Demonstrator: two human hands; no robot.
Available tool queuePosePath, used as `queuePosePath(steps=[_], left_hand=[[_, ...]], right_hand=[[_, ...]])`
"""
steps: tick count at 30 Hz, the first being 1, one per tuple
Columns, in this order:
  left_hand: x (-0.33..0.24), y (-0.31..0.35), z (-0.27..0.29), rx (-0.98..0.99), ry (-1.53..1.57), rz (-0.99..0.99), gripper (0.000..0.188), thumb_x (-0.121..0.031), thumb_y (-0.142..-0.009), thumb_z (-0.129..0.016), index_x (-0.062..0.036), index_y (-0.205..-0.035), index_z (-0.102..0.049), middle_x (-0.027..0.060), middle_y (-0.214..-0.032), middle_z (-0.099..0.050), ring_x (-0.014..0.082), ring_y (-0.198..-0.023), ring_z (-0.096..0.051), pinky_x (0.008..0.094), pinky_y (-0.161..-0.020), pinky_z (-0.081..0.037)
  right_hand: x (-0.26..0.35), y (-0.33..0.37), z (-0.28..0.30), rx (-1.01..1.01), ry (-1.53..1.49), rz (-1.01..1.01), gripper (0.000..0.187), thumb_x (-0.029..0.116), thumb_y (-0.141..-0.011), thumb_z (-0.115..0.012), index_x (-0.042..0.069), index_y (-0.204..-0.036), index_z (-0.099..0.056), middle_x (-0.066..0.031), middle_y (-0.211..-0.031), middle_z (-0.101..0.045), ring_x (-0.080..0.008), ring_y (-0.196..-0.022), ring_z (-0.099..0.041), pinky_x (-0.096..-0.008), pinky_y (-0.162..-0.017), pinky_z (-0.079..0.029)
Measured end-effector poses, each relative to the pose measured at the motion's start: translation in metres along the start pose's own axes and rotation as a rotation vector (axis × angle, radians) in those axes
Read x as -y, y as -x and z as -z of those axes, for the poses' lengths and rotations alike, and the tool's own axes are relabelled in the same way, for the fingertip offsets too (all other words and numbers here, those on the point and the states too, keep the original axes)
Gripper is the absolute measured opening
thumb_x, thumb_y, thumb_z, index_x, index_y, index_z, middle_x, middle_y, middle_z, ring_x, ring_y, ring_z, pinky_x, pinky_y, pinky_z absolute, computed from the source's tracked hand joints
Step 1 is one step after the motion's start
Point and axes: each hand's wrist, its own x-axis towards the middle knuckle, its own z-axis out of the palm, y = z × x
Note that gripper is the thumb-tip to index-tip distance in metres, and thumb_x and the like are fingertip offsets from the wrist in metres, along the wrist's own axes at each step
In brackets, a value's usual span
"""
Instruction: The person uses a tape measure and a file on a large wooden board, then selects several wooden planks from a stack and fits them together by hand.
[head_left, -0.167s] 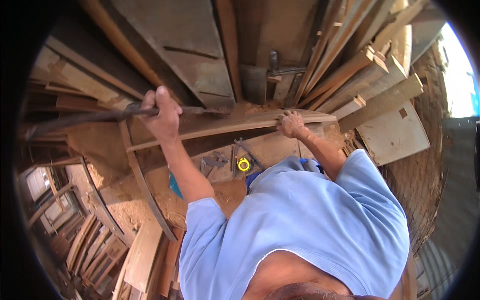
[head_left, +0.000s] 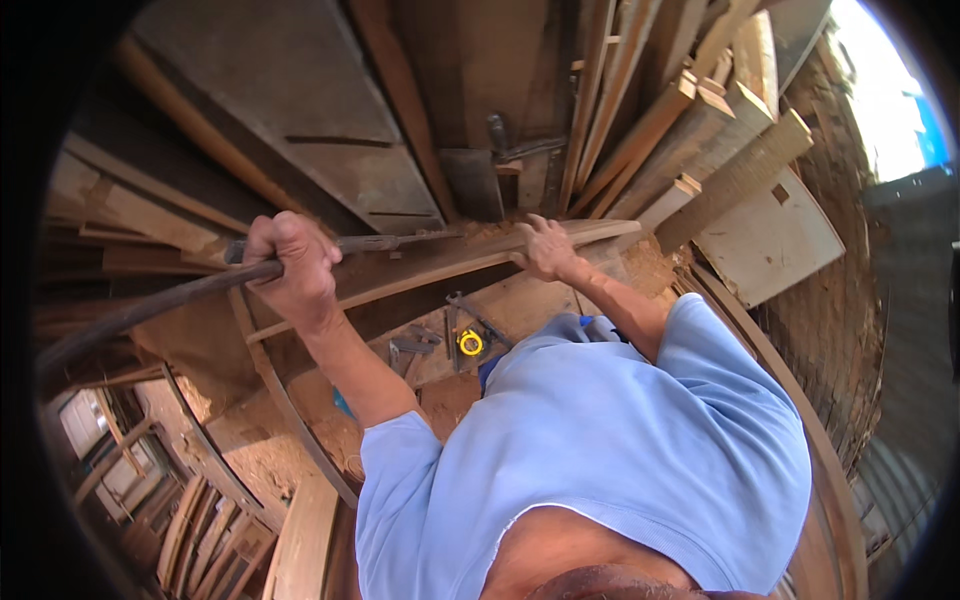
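Observation:
A long, slightly curved wooden plank (head_left: 440, 272) lies across the work surface in front of me. My left hand (head_left: 298, 265) is closed around a long, dark bar-like tool (head_left: 150, 305); its narrow metal end (head_left: 400, 240) reaches right over the plank, and its exact kind is unclear. My right hand (head_left: 545, 248) rests on the plank toward its right end, fingers stretched and thumb apart. Nearer my body, a yellow tape measure (head_left: 470, 343) lies among several dark hand tools (head_left: 415, 343) on a board.
Upright boards and panels (head_left: 270, 110) line the far side. Cut timber (head_left: 700, 130) leans at the far right beside a pale panel (head_left: 770, 240). A narrow curved strip (head_left: 290, 405) stands left of me, with sawdust around it. Curved wooden pieces (head_left: 205, 535) are stacked at the lower left.
The view has shifted a little. My left hand is lower with the dark tool, whose angle has changed. My right hand's fingers, curled over the plank before, are now stretched apart.

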Motion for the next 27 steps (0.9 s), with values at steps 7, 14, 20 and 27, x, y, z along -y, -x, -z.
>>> queuePosePath(steps=[7,14,20,27], left_hand=[[-0.05,-0.014,-0.079,0.253,0.276,-0.135,0.038,-0.035,-0.095,-0.063,-0.0111,-0.073,-0.043,-0.0023,-0.045,-0.04,0.0087,-0.039,-0.038,0.0263,-0.05,-0.024],[-0.079,-0.033,-0.156,0.294,0.475,-0.247,0.033,-0.032,-0.092,-0.067,-0.0077,-0.086,-0.047,0.0009,-0.059,-0.047,0.0113,-0.052,-0.044,0.0273,-0.056,-0.038],[-0.055,-0.019,-0.169,0.194,0.169,-0.518,0.056,-0.031,-0.086,-0.076,0.0017,-0.119,-0.045,0.0173,-0.109,-0.058,0.0222,-0.097,-0.059,0.0326,-0.085,-0.049],[0.044,0.082,-0.141,0.647,-0.19,-0.028,0.023,-0.002,-0.085,-0.067,-0.0003,-0.105,-0.057,0.0107,-0.086,-0.063,0.0182,-0.081,-0.061,0.0303,-0.073,-0.05]], right_hand=[[0.123,0.013,0.136,-0.43,-0.571,0.55,0.071,0.04,-0.083,-0.072,-0.002,-0.134,-0.045,-0.0242,-0.132,-0.05,-0.0379,-0.124,-0.047,-0.0446,-0.104,-0.039],[0.097,0.024,0.202,-0.583,-0.908,0.544,0.043,0.027,-0.088,-0.069,-0.003,-0.114,-0.053,-0.0129,-0.081,-0.071,-0.0269,-0.081,-0.071,-0.0344,-0.073,-0.055],[0.036,0.053,0.265,-0.644,-1.05,0.44,0.037,0.032,-0.089,-0.071,0.0,-0.104,-0.06,0.0,-0.079,-0.062,-0.0065,-0.072,-0.058,-0.0212,-0.064,-0.049],[-0.054,0.111,0.319,-1.227,-0.921,0.348,0.051,0.051,-0.087,-0.07,0.001,-0.096,-0.062,-0.0015,-0.076,-0.064,-0.0069,-0.064,-0.063,-0.0198,-0.048,-0.047]])
